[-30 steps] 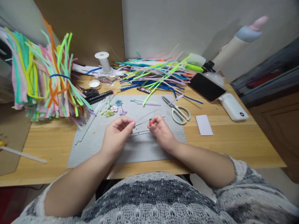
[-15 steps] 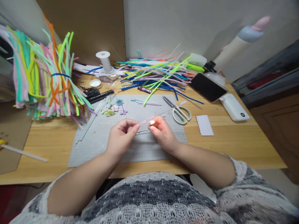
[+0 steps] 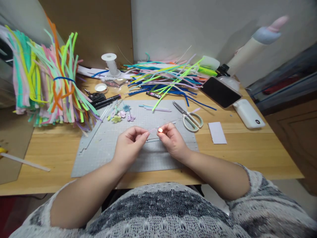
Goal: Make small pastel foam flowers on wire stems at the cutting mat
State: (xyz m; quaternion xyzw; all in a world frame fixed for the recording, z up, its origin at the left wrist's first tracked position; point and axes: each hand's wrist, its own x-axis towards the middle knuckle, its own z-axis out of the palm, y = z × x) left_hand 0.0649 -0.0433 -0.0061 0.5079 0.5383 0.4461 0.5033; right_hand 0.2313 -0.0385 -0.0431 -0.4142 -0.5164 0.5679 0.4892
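Left hand [image 3: 131, 142]: thumb and fingertips pinched on thin stem [image 3: 153, 130], above cutting mat [image 3: 99, 158] at bench's [image 3: 235, 152] front edge. Right hand [image 3: 173, 142]: fingers curled closed round lighter [image 3: 160, 131], bright glow at top, stem close by. Clear plastic packet [image 3: 116, 81] near bench's back edge, contents unclear, beside white spool [image 3: 112, 66]. Scissors [image 3: 190, 121] across mat's far right corner. Flower shapes [image 3: 116, 119] near mat's far left. Lighter unlit one second earlier, now glowing; stem swung nearer it.
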